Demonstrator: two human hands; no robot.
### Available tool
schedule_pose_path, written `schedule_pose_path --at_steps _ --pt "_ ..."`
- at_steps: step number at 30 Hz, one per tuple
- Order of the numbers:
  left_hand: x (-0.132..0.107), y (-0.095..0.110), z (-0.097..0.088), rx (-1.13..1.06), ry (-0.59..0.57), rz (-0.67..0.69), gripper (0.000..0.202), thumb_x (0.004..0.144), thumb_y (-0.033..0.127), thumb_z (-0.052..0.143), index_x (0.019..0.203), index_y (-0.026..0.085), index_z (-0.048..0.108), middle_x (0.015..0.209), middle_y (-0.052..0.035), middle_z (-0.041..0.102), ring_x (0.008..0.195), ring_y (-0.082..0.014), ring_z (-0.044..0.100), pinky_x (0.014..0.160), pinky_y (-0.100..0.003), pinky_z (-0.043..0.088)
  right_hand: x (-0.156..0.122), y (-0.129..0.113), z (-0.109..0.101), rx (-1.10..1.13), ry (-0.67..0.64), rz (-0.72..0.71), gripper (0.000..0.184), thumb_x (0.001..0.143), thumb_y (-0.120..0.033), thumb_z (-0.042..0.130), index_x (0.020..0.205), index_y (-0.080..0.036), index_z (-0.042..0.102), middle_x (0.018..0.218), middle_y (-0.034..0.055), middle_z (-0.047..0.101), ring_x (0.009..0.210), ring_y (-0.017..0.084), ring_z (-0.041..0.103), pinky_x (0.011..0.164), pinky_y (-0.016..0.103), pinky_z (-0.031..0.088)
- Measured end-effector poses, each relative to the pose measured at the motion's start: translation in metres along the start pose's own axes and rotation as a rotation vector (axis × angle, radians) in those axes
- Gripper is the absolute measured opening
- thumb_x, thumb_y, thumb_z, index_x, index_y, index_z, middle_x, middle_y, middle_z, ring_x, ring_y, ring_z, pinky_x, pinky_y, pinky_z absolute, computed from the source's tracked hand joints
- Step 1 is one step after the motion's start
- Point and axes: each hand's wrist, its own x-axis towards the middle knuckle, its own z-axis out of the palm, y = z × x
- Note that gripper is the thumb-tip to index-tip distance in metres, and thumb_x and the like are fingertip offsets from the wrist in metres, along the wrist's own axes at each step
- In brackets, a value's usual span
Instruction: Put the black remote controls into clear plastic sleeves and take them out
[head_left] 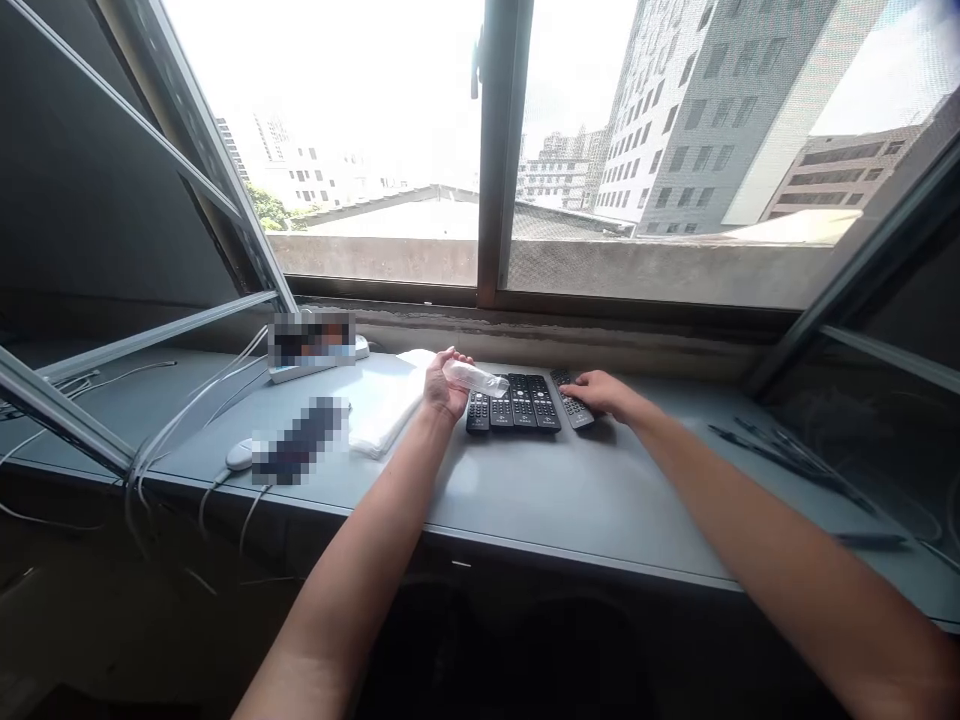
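Observation:
My left hand (447,384), palm turned up, is closed around a whitish see-through plastic sleeve (477,379). The sleeve's free end sticks out to the right, above a row of black remote controls (523,408). Several of these lie side by side on the table, buttons up; the sleeve and hand cover part of the leftmost ones. Just right of the row, my right hand (602,392) grips one separate remote control (576,410) by its right side. That remote is slightly tilted. Left of my left wrist lies a flat stack of white plastic sleeves (386,410).
A power strip (319,368) and a blurred-out dark object (304,442) are on the left, with a white round plug (240,455) and cables. Dark cables (799,462) lie at the right. Metal frames (247,230) flank the grey table (540,495) beneath a window.

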Motion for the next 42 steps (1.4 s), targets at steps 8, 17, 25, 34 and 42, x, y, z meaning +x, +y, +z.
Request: schedule_pose_path --at_steps 8,17,25,34,42 --pt "0.002 0.002 -0.003 -0.003 0.01 0.031 0.013 0.091 0.007 0.074 0.089 0.016 0.065 0.077 -0.0001 0.066 0.068 -0.0112 0.067 0.083 -0.027 0.063 -0.017 0.023 -0.013 0.709 -0.091 -0.088 0.016 0.106 -0.033 0.067 0.099 -0.019 0.063 0.09 0.0065 0.071 0.062 0.015 0.068 0.045 0.023 0.056" --pt "-0.002 0.008 -0.003 0.026 0.023 0.096 0.014 0.091 0.008 0.075 0.088 0.016 0.064 0.078 0.0003 0.065 0.069 -0.0104 0.066 0.083 -0.027 0.062 -0.03 0.019 -0.017 1.073 -0.44 -0.054 0.037 0.112 -0.031 0.038 0.127 -0.021 0.07 0.08 0.002 0.058 0.053 0.014 0.05 0.047 0.024 0.051" --pt "-0.001 0.01 -0.002 0.075 -0.007 0.131 0.014 0.09 0.008 0.076 0.086 0.016 0.064 0.078 0.0009 0.064 0.067 -0.0099 0.065 0.085 -0.028 0.061 -0.033 0.018 -0.017 1.037 -0.423 -0.053 0.041 0.109 -0.051 0.045 0.119 -0.02 0.07 0.08 0.0023 0.051 0.062 0.019 0.053 0.055 0.031 0.06" --pt "-0.001 0.012 -0.001 0.105 -0.013 0.139 0.015 0.088 0.007 0.078 0.091 0.016 0.066 0.079 0.0007 0.066 0.069 -0.0102 0.066 0.087 -0.029 0.062 -0.032 0.015 -0.017 1.23 -0.337 0.185 0.022 0.113 -0.032 0.051 0.126 -0.019 0.064 0.109 0.0109 0.072 0.08 0.016 0.071 0.051 0.019 0.063" --pt "-0.001 0.011 0.0 0.117 -0.025 0.136 0.016 0.087 0.007 0.079 0.093 0.015 0.066 0.079 0.0002 0.067 0.068 -0.0108 0.068 0.086 -0.03 0.063 -0.029 0.021 -0.017 1.272 -0.505 0.108 0.028 0.111 -0.033 0.048 0.131 -0.019 0.062 0.093 0.0066 0.064 0.065 0.015 0.059 0.044 0.021 0.059"
